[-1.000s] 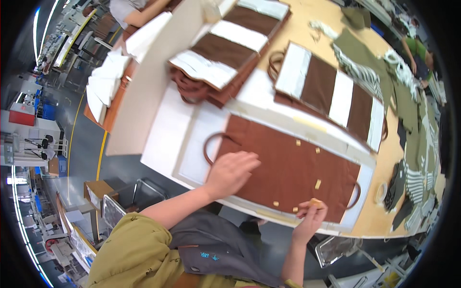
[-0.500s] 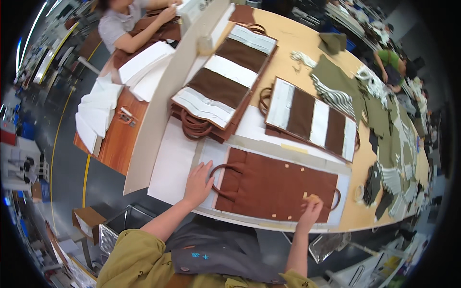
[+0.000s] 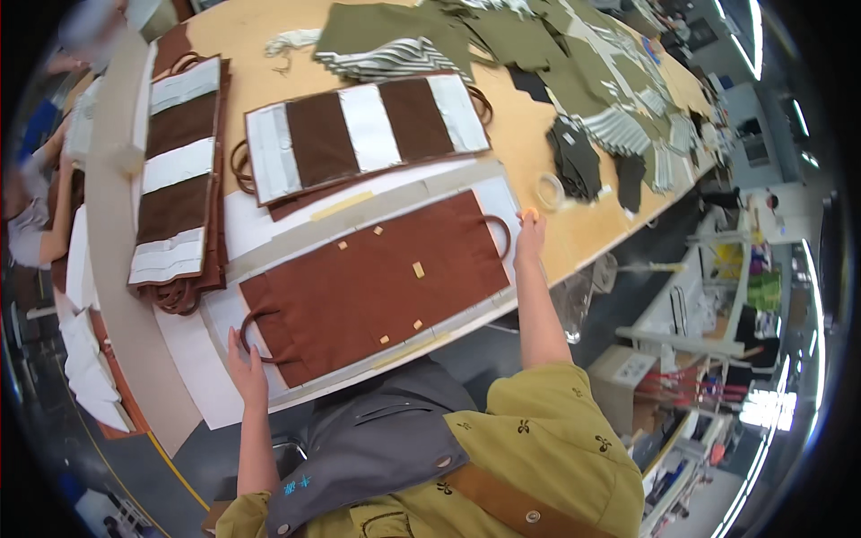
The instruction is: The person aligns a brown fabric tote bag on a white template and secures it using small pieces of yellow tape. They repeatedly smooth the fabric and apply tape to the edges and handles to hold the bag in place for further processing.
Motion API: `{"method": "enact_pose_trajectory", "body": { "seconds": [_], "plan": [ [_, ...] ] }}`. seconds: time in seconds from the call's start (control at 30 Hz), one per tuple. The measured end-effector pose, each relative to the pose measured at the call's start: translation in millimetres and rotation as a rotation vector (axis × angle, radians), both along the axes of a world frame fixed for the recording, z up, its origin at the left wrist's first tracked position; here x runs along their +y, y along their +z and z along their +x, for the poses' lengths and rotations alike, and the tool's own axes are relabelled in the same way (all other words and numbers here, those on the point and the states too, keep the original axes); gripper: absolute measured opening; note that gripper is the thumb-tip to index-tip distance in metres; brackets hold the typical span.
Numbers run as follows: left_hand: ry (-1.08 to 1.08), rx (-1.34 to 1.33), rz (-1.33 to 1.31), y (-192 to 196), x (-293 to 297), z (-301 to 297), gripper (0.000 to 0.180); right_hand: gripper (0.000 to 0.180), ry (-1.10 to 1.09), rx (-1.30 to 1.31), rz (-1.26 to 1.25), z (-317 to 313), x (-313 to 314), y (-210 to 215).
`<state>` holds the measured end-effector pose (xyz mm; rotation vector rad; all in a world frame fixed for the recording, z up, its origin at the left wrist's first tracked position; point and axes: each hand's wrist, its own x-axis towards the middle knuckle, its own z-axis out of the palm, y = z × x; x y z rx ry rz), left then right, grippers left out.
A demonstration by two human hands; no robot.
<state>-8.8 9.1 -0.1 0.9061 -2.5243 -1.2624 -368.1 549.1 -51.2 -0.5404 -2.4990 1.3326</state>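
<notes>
A flat brown fabric bag [image 3: 359, 296] lies on a pale board [image 3: 229, 309], a looped handle at each end and several small tan pieces of tape [image 3: 418, 269] stuck on its face. At its left end, my left hand [image 3: 248, 369] is open, fingers spread beside the left handle [image 3: 260, 332]. My right hand [image 3: 530, 240] is past the bag's right end, near the right handle [image 3: 499, 235]. Its fingers are pinched on a small orange-yellow object [image 3: 531, 214], too small to name.
Beyond the bag lie stacked brown bags with white strips [image 3: 368, 125], and another stack [image 3: 179, 170] stands by a grey partition [image 3: 121, 224]. A tape roll [image 3: 550, 191], dark fabric pieces [image 3: 574, 157] and olive fabric [image 3: 386, 40] lie at right and back. Another person [image 3: 36, 215] is at far left.
My view has swung to the right. My right hand has left the bag's face for beyond its right end; a larger tape piece now shows there. My left hand stays by the left handle.
</notes>
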Motion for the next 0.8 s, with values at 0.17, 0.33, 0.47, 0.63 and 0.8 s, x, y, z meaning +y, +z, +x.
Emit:
{"method": "enact_pose_trajectory", "body": {
  "seconds": [0.17,0.33,0.47,0.63,0.8],
  "plan": [
    [0.068,-0.021,-0.067,-4.6,2.3,-17.6,0.057,0.015,0.031,-0.103,-0.184,-27.5,32.8,-46.1],
    [0.274,0.030,0.118,-20.0,-15.9,6.4,0.056,0.029,0.069,-0.162,-0.253,-9.9,-19.5,-22.3],
    [0.351,0.080,0.263,-25.6,0.2,-14.3,0.050,0.024,0.064,-0.229,-0.362,-34.0,1.2,14.6],
    [0.369,0.010,0.295,-25.5,-5.2,-1.1,0.038,0.024,-0.008,-0.334,-0.526,-19.7,-40.7,46.7],
    [0.253,-0.039,0.171,-16.2,-1.3,-10.9,0.034,0.025,-0.005,-0.331,-0.312,-38.4,-24.3,29.6]
  ]
}}
